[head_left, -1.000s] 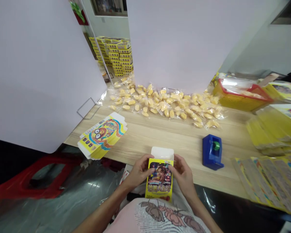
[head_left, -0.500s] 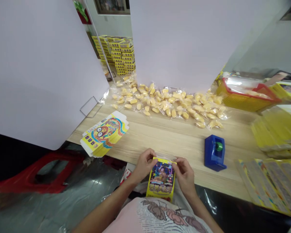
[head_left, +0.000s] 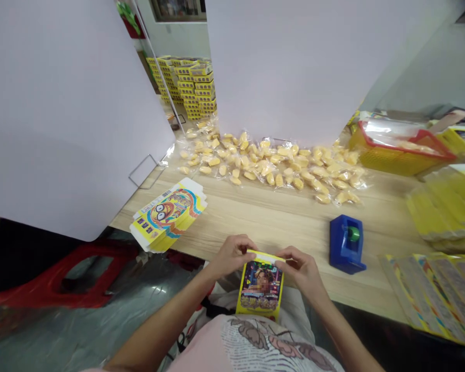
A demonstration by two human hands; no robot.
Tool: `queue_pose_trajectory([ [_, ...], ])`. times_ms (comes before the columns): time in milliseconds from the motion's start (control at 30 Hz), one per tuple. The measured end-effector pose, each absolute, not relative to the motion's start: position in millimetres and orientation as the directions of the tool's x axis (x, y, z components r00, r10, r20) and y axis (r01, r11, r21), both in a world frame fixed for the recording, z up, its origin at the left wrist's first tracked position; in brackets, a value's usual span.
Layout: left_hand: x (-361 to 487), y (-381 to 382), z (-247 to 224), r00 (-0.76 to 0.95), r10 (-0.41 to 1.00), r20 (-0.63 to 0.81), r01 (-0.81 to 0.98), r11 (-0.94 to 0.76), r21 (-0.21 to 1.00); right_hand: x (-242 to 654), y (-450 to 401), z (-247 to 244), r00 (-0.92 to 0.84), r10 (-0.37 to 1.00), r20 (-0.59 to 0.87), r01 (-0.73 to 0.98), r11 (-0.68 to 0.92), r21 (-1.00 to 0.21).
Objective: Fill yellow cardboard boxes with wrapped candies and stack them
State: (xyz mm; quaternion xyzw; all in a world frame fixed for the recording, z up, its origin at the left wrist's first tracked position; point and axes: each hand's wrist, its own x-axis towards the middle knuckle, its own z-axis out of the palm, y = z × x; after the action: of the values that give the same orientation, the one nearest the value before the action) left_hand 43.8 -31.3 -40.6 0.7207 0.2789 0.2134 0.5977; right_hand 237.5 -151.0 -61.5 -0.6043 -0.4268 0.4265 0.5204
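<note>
Yellow box lies between hands, apparently pinched.

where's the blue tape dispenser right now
In the head view, the tape dispenser stands on the table right of the right hand, between the wrapped yellow pieces and the table's near edge.
</note>
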Motion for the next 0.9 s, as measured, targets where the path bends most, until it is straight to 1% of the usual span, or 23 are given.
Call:
queue_pose_trajectory([
  [67,48,-27,-40,0.758,0.645,-0.094,0.126,-0.003,0.992,241,-147,-58,0.284,0.951,-0.123,0.026,-0.136,-0.99],
  [100,50,-25,-39,0.758,0.644,-0.106,0.12,0.022,0.992,242,-145,-56,0.287,0.949,-0.132,0.019,-0.143,-0.99],
  [167,51,-24,-38,0.762,0.643,-0.08,0.121,-0.021,0.992,242,-146,-53,0.289,0.95,-0.114,0.027,-0.128,-0.991],
  [267,48,-27,-40,0.791,0.611,-0.003,0.128,-0.162,0.978,238,-153,-53,0.292,0.955,-0.048,0.041,-0.063,-0.997],
  [333,45,-32,-46,0.799,0.601,0.017,0.116,-0.181,0.977,234,-159,-58,0.302,0.953,-0.005,0.035,-0.017,-0.999],
  [467,43,-45,-60,0.768,0.641,0.002,0.058,-0.072,0.996,224,-167,-72,0.346,0.937,0.052,0.044,0.039,-0.998],
  [567,44,-53,-64,0.744,0.668,0.003,0.036,-0.045,0.998,217,-172,-75,0.358,0.93,0.086,0.059,0.07,-0.996],
  [633,46,-57,-65,0.72,0.694,-0.01,0.016,-0.002,1.0,219,-176,-72,0.364,0.924,0.122,0.118,0.084,-0.989],
  [667,46,-59,-66,0.704,0.709,-0.034,0.001,0.046,0.999,225,-179,-70,0.399,0.904,0.151,0.173,0.088,-0.981],
  [700,47,-60,-68,0.685,0.726,-0.069,-0.016,0.11,0.994,233,-183,-67,0.466,0.864,0.191,0.243,0.083,-0.967],
  [733,48,-61,-71,0.672,0.731,-0.117,-0.032,0.186,0.982,245,-187,-65,0.56,0.792,0.243,0.321,0.062,-0.945],
  [800,50,-62,-78,0.69,0.687,-0.227,-0.032,0.343,0.939,278,-196,-62,0.754,0.555,0.352,0.441,-0.029,-0.897],
  [833,52,-62,-81,0.706,0.656,-0.266,-0.029,0.402,0.915,296,-201,-62,0.824,0.426,0.373,0.449,-0.09,-0.889],
  [867,53,-62,-83,0.723,0.628,-0.289,-0.026,0.442,0.896,314,-206,-63,0.874,0.326,0.36,0.421,-0.142,-0.896],
  [900,55,-62,-84,0.735,0.61,-0.298,-0.025,0.463,0.886,330,-209,-64,0.909,0.268,0.319,0.372,-0.176,-0.911],
])
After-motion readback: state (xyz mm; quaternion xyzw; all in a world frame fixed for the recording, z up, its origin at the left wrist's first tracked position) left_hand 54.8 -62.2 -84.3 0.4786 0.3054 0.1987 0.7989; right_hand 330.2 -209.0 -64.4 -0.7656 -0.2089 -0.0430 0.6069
